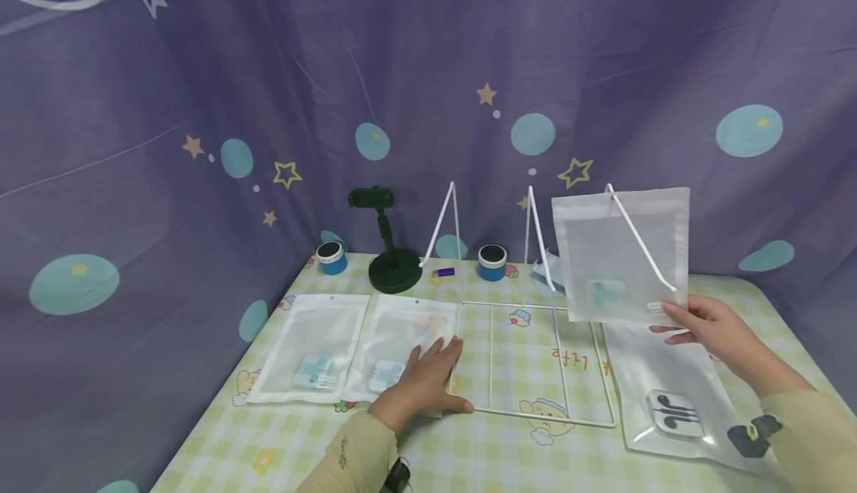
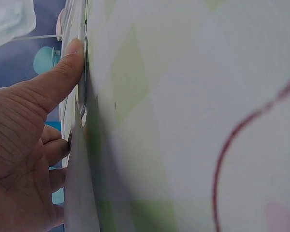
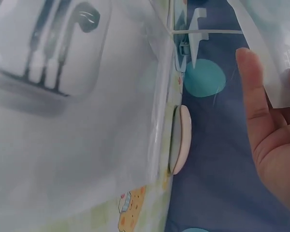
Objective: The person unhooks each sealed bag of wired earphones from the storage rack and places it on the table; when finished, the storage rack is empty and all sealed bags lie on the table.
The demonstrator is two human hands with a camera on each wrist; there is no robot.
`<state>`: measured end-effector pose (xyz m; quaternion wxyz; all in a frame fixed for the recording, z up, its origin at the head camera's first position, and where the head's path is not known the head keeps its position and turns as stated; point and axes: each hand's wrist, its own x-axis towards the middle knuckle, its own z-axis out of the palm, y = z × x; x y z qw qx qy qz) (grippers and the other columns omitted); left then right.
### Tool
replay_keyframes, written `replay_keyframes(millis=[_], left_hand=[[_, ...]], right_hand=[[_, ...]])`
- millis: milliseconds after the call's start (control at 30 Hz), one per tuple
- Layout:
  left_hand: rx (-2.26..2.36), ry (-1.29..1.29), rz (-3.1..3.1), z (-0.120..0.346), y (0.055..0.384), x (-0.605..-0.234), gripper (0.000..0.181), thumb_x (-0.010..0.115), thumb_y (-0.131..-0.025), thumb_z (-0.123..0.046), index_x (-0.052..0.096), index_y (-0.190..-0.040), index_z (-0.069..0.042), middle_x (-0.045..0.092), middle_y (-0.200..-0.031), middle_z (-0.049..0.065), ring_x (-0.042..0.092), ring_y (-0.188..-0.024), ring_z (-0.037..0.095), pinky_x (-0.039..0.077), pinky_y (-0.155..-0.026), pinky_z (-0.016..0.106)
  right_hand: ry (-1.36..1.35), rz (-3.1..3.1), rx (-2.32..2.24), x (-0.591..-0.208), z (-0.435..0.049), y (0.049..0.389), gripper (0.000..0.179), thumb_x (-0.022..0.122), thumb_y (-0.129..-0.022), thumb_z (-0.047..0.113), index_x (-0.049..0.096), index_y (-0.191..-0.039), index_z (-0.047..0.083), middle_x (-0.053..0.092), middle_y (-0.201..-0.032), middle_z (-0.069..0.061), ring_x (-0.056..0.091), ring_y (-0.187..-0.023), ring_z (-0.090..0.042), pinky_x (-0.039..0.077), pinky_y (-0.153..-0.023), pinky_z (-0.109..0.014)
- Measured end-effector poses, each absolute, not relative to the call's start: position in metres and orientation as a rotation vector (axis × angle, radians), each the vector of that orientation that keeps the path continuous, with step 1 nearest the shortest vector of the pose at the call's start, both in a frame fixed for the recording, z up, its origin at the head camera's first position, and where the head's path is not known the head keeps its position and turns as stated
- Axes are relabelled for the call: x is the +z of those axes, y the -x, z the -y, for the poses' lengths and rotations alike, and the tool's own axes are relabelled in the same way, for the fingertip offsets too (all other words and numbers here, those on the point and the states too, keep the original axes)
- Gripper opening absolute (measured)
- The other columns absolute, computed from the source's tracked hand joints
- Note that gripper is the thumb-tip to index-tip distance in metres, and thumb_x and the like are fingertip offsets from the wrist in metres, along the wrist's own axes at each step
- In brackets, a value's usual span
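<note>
A white wire rack lies on the table, with slanted white hooks standing at its back. On the right hook hangs a frosted zip bag with a small pale teal item in it. My right hand pinches this bag's lower right corner between thumb and fingers. My left hand rests on the rack's left edge, fingers spread, overlapping a flat frosted bag. In the left wrist view, the left thumb lies along the rack's front wire.
Another frosted bag lies at far left. Beneath my right forearm lies a clear bag holding boxed earphones. Behind stand a dark green phone stand, blue jars and a small purple item.
</note>
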<state>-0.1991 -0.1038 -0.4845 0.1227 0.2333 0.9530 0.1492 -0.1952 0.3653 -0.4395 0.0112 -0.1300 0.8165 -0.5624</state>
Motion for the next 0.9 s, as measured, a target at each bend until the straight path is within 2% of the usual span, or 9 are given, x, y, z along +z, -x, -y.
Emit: replay_keyframes(millis=[233,400,500,667,733,800,900], left_hand=[[0.447,-0.703,-2.780,0.103,0.200,-0.484,0.110,0.079,-0.072,-0.058,0.026,-0.155,-0.009,0.026,-0.159,0.007,0.019,-0.147,0.030,0.010,-0.114,0.059],[0.449,-0.710,-2.778,0.103,0.201,-0.485,0.109,0.078,-0.073,-0.058,0.026,-0.155,-0.008,0.025,-0.160,0.007,0.018,-0.147,0.031,0.010,-0.114,0.060],[0.450,-0.703,-2.778,0.103,0.202,-0.487,0.109,0.078,-0.073,-0.058,0.026,-0.155,-0.009,0.025,-0.160,0.007,0.017,-0.147,0.030,0.010,-0.114,0.059],[0.432,-0.693,-2.784,0.104,0.202,-0.489,0.111,0.077,-0.072,-0.060,0.024,-0.155,-0.010,0.024,-0.160,0.005,0.017,-0.147,0.028,0.010,-0.115,0.059],[0.427,-0.684,-2.784,0.104,0.202,-0.488,0.111,0.077,-0.072,-0.061,0.024,-0.156,-0.011,0.024,-0.160,0.004,0.017,-0.147,0.028,0.009,-0.115,0.058],[0.432,-0.677,-2.784,0.104,0.201,-0.487,0.111,0.077,-0.072,-0.061,0.024,-0.156,-0.011,0.024,-0.160,0.004,0.017,-0.147,0.028,0.009,-0.115,0.058],[0.448,-0.680,-2.780,0.104,0.199,-0.484,0.111,0.078,-0.072,-0.060,0.025,-0.155,-0.009,0.025,-0.160,0.006,0.018,-0.147,0.029,0.010,-0.115,0.058]], right_hand=[[0.457,-2.585,-1.728,-0.433,-0.370,0.169,0.025,0.045,-0.104,0.009,0.062,-0.107,-0.009,0.063,-0.112,0.024,0.069,-0.093,-0.007,0.058,-0.069,-0.033],[0.508,-2.515,-1.802,-0.433,-0.374,0.153,0.026,0.044,-0.103,0.002,0.067,-0.116,0.004,0.065,-0.113,0.018,0.070,-0.092,-0.011,0.058,-0.073,-0.033],[0.504,-2.538,-1.782,-0.433,-0.376,0.143,0.024,0.043,-0.103,0.001,0.065,-0.113,0.000,0.066,-0.106,0.013,0.071,-0.090,-0.013,0.058,-0.074,-0.031],[0.428,-2.611,-1.708,-0.435,-0.378,0.126,0.022,0.043,-0.103,0.002,0.063,-0.111,-0.005,0.066,-0.105,0.015,0.072,-0.085,-0.017,0.055,-0.074,-0.021],[0.417,-2.640,-1.679,-0.435,-0.378,0.119,0.020,0.043,-0.103,0.002,0.062,-0.103,-0.006,0.066,-0.105,0.015,0.072,-0.085,-0.017,0.054,-0.075,-0.018],[0.427,-2.670,-1.659,-0.435,-0.378,0.112,0.020,0.042,-0.103,0.001,0.056,-0.091,-0.008,0.065,-0.095,0.009,0.072,-0.085,-0.017,0.055,-0.074,-0.020],[0.445,-2.726,-1.614,-0.434,-0.379,0.102,0.028,0.041,-0.103,-0.001,0.039,-0.075,-0.005,0.055,-0.079,-0.004,0.072,-0.086,-0.016,0.055,-0.075,-0.019]])
